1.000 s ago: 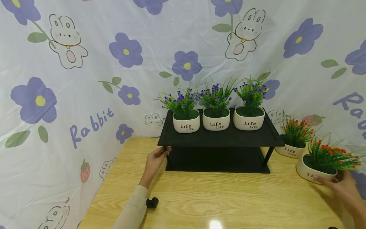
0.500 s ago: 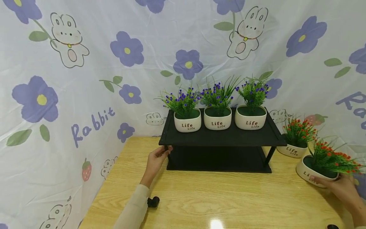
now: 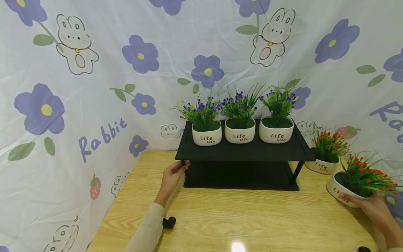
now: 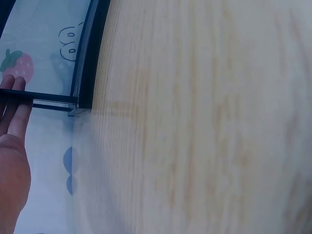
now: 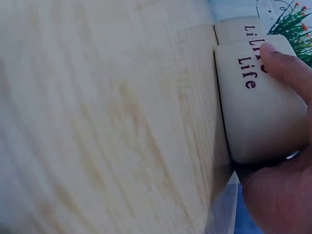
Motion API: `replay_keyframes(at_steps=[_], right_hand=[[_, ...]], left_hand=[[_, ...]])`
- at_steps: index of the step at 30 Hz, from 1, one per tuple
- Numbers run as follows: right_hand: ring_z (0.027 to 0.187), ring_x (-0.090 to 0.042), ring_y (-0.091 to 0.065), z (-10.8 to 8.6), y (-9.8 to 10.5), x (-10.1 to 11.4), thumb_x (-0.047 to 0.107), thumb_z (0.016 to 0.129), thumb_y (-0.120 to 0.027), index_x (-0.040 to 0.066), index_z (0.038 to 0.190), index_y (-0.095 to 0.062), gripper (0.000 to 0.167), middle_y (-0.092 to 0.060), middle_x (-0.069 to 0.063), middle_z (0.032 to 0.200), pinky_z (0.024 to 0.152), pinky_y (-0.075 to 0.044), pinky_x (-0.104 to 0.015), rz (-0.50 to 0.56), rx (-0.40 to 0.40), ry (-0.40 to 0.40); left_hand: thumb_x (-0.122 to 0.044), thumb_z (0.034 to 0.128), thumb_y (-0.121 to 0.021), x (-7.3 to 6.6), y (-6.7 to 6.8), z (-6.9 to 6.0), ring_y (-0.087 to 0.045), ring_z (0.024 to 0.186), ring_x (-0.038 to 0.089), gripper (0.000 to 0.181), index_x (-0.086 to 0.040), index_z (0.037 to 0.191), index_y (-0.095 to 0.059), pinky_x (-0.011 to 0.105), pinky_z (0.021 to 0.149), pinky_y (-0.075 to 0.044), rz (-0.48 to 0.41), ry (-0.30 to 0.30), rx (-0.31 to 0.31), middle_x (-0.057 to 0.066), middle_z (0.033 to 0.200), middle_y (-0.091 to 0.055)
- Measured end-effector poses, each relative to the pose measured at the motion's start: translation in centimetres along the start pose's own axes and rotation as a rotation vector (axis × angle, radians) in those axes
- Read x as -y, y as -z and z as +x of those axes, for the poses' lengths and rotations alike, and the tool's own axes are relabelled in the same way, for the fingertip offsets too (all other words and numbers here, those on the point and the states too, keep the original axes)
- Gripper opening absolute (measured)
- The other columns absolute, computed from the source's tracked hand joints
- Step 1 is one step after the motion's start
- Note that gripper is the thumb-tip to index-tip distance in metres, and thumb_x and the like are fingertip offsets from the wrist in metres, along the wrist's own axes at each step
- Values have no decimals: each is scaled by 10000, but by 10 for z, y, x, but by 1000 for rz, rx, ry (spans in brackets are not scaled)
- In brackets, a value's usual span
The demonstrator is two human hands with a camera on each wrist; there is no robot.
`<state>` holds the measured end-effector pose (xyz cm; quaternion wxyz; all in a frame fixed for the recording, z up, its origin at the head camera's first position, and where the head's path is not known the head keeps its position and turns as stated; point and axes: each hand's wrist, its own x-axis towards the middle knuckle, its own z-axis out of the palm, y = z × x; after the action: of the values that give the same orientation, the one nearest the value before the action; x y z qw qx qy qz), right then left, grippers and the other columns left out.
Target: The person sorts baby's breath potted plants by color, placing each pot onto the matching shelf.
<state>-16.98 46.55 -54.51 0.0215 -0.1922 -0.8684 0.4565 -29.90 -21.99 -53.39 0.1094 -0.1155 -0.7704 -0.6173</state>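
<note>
A black two-tier shelf (image 3: 157, 155) is not where the hand's own point lies; my left hand (image 3: 170, 178) holds its front left post (image 4: 53, 97), fingers round it in the left wrist view. On the upper board (image 3: 245, 153) stand three white "Life" pots in a row, left (image 3: 206, 137), middle (image 3: 240, 135) and right (image 3: 276, 134), with purple flowers. At the right, my right hand (image 3: 376, 210) grips a white pot (image 5: 263, 107) of red flowers, thumb on its lettered front. Behind it stands another red-flowered pot (image 3: 322, 166), beside the shelf.
The lower board (image 3: 239, 175) lies close to the wooden table (image 3: 239, 213). A small black object (image 3: 169, 222) is beside the left sleeve, another (image 3: 364, 249) at the front right edge. A patterned cloth (image 3: 104, 87) hangs behind the table.
The red-flowered pot in my right hand has turned slightly and shifted a little toward the front. My left hand stays on the post, and the shelf has not visibly moved.
</note>
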Motion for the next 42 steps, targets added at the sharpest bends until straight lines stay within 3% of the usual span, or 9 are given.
replay_keyframes(at_steps=[10,18,28,31,33,35,38,40,42], right_hand=[[1591,-570,38,-5,-4,-1,418,1014,-740,360,1697,142,1117,103,-215,1783,1204,-80,-824,88,-71,141],[1559,-590,-138,-14,-9,4,412,992,-774,296,1730,13,1085,-88,-317,1751,1233,-118,-777,11,-90,199],[1411,-709,-296,-22,-12,29,416,989,-775,119,1727,36,1136,-167,-415,1684,1035,-315,-837,-86,-5,254],[1544,-519,-287,-27,-20,33,326,967,-816,279,1736,7,1127,-155,-268,1755,1182,-293,-742,-65,-30,352],[1505,-199,-426,-29,-24,37,285,944,-845,357,1726,-42,1123,-255,-113,1743,1223,-390,-458,-54,-35,399],[1333,81,-451,-31,-26,42,282,932,-857,365,1724,-69,1120,-320,-104,1705,1063,-450,-206,-67,-27,411],[1282,-47,-558,-34,-28,52,332,951,-834,209,1738,-53,1116,-379,-219,1659,906,-502,-263,-110,32,368],[1380,-368,-536,-38,-30,59,349,966,-811,143,1733,8,1141,-300,-359,1662,966,-513,-462,-128,70,350],[1422,-503,-443,-41,-33,65,343,966,-810,113,1728,19,1149,-294,-369,1660,978,-501,-471,-134,90,349]], left_hand=[[-104,1057,-678,0,0,0,-724,1219,262,286,-3,1318,-738,166,960,-573,14,14,5,201,1271,-763],[-131,1062,-678,1,0,-1,-711,1245,302,282,-30,1316,-748,187,978,-575,24,18,9,173,1275,-769],[-120,1053,-689,1,0,-1,-707,1251,336,274,-53,1309,-759,170,963,-575,10,21,2,172,1265,-774],[-112,1053,-686,1,0,-1,-699,1260,360,279,-41,1314,-753,162,964,-570,10,21,2,189,1273,-767],[-107,1052,-686,1,1,-2,-694,1268,372,290,-35,1326,-745,158,964,-566,8,23,3,196,1280,-763],[-109,1050,-690,1,1,-2,-691,1270,382,305,-27,1340,-736,157,964,-566,5,21,3,202,1284,-760],[-116,1050,-691,2,0,-2,-693,1266,386,322,-16,1354,-725,157,965,-566,3,12,3,205,1284,-759],[-114,1051,-690,1,0,-2,-695,1261,386,323,-7,1354,-722,157,962,-567,-2,9,0,207,1280,-760],[-111,1054,-684,1,-1,-1,-694,1259,390,326,12,1354,-716,150,959,-565,-5,8,-1,211,1277,-760]])
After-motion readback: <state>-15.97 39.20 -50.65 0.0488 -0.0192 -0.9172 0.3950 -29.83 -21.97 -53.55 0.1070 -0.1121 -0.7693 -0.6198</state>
